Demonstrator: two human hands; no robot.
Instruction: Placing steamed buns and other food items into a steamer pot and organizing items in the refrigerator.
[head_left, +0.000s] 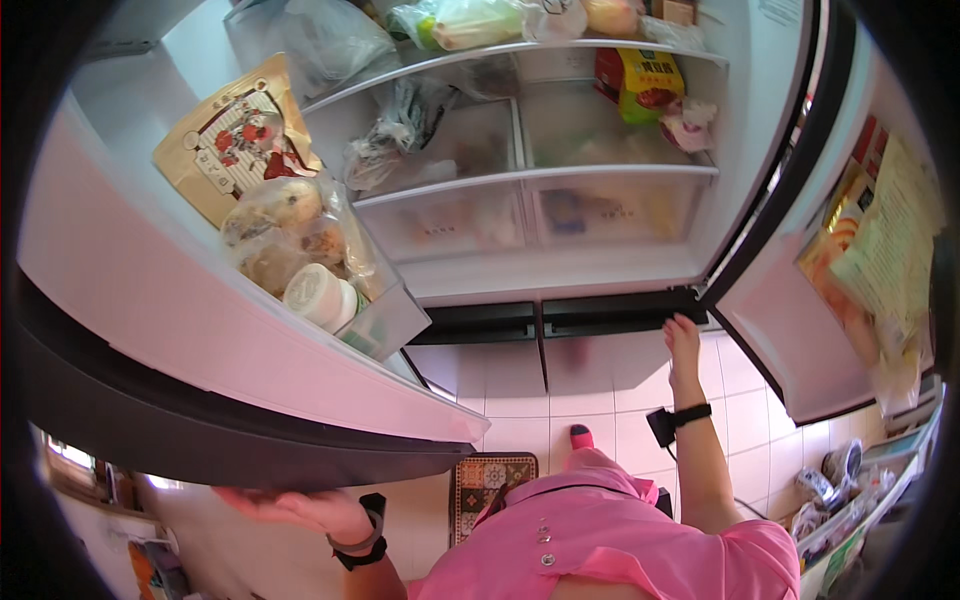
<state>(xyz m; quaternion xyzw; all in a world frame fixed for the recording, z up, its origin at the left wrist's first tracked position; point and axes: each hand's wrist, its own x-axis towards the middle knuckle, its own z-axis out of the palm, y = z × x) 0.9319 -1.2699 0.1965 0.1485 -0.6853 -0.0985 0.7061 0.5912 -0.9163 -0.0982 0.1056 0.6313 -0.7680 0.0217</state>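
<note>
Both doors of a refrigerator (450, 281) stand open before me. My left hand (300, 510) lies flat against the outer face of the left door (247, 442), its fingers stretched along the dark panel. My right hand (682, 341) is raised at the right end of the dark top edge of the lower compartments (622, 315), with its fingers slightly bent; whether it touches the edge I cannot tell. The left door's bin holds a brown paper pouch (240, 142), a clear plastic bag of food (285, 217) and a white-lidded jar (311, 292).
Bagged produce (480, 22) fills the upper shelf. A yellow and red packet (649, 82) and a crumpled plastic bag (390, 135) sit below it, above frosted drawers (450, 225). The right door (810, 337) holds packets. A patterned mat (491, 487) lies on the tiled floor; a cluttered rack (862, 510) stands at right.
</note>
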